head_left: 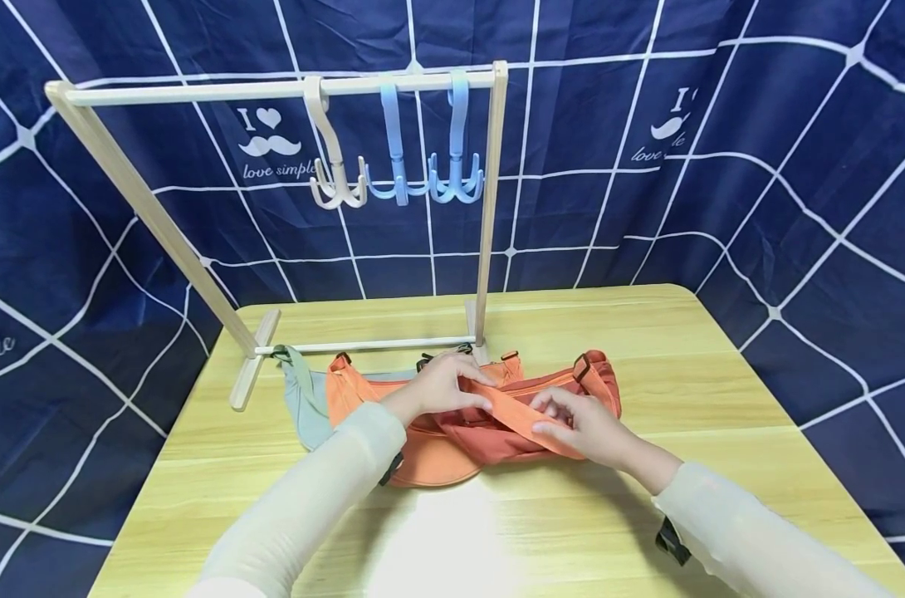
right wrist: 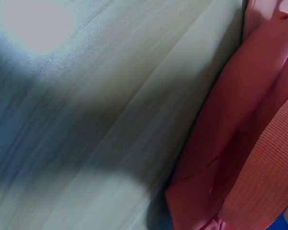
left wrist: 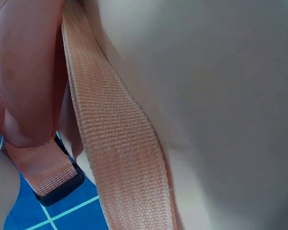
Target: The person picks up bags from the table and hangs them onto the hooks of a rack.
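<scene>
An orange webbing strap [head_left: 523,418] stretches between the two hands over a red waist bag [head_left: 490,444]. My left hand [head_left: 443,384] pinches its upper left end between thumb and fingers. Lower down on the right, my right hand [head_left: 593,428] holds the same strap with bent fingers. In the left wrist view the strap [left wrist: 113,129] runs close to the camera, with a black slider buckle [left wrist: 62,187] beside it. An orange waist bag [head_left: 433,461] lies partly under the red one. Left of them is a pale blue-green bag [head_left: 306,394], partly covered.
A wooden rack [head_left: 146,195] stands behind the bags. From its top bar hang a beige hook [head_left: 336,178] and two blue hooks [head_left: 396,158]. A black buckle [head_left: 672,540] shows by the right sleeve. The wooden table [head_left: 221,498] meets a dark blue curtain [head_left: 572,191].
</scene>
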`<state>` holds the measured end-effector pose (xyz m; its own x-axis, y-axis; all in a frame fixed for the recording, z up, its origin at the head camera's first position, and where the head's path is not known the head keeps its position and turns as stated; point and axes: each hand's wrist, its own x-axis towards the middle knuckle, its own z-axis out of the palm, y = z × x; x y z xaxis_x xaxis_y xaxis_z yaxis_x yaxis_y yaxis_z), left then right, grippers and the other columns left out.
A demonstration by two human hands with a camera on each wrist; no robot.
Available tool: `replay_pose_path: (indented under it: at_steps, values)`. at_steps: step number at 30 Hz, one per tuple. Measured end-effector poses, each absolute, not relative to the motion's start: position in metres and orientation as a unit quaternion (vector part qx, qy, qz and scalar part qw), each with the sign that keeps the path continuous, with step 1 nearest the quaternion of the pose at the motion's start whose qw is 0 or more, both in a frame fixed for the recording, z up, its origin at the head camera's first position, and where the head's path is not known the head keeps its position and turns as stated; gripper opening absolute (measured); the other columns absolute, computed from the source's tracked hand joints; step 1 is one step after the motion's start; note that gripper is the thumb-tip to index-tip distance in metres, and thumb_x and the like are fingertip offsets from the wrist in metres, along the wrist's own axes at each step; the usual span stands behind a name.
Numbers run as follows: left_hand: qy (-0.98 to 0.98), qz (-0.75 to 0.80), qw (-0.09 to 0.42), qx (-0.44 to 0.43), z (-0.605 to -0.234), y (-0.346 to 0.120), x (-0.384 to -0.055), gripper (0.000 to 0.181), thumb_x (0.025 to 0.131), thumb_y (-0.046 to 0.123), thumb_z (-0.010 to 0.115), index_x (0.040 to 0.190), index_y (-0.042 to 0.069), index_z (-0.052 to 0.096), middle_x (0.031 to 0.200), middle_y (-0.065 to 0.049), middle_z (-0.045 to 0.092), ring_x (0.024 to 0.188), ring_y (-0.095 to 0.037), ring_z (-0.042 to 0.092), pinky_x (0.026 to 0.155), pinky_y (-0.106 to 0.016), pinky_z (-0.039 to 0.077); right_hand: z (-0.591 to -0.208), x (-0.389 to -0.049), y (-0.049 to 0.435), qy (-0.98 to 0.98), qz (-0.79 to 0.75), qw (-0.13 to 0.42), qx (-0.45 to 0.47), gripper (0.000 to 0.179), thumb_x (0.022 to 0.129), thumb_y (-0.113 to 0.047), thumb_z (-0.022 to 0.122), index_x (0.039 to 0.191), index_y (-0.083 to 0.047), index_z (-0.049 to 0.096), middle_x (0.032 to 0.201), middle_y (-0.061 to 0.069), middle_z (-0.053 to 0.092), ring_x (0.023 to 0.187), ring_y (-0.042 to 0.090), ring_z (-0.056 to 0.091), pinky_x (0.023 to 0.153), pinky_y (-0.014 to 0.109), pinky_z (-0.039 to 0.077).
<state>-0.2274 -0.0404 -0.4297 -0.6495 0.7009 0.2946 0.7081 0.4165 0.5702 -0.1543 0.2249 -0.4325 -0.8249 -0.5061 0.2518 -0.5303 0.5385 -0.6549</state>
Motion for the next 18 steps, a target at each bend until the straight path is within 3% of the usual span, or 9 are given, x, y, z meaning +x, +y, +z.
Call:
replay_pose_path:
  at_steps: [8,18]
  values:
    - [-0.832,-0.381,-0.009,-0.404,-0.424,-0.039,-0.226,0.029,0.071,0.029,0.085,0.095,0.014,0.078,0.079,0.008,0.06,0.07,-0.008,0.046,0.064,-0.023,0.039,-0.425,-0.159,0.224,-0.881,0.374,0.019,0.29,0.019,0.084,-0.018,0.073,0.099,-0.019,0.062,0.076,-0.014,0.055,0.063,0.004,0.05,0.056,0.024,0.042]
    - [-0.817,-0.413,0.001,-0.402,-0.417,-0.032,-0.226,0.022,0.069,0.025,0.087,0.085,0.013,0.077,0.079,0.008,0.06,0.074,-0.008,0.048,0.068,-0.022,0.042,-0.411,-0.167,0.222,-0.879,0.373,0.019,0.297,0.018,0.086,-0.015,0.072,0.1,-0.017,0.061,0.077,-0.013,0.056,0.066,0.005,0.052,0.059,0.025,0.043]
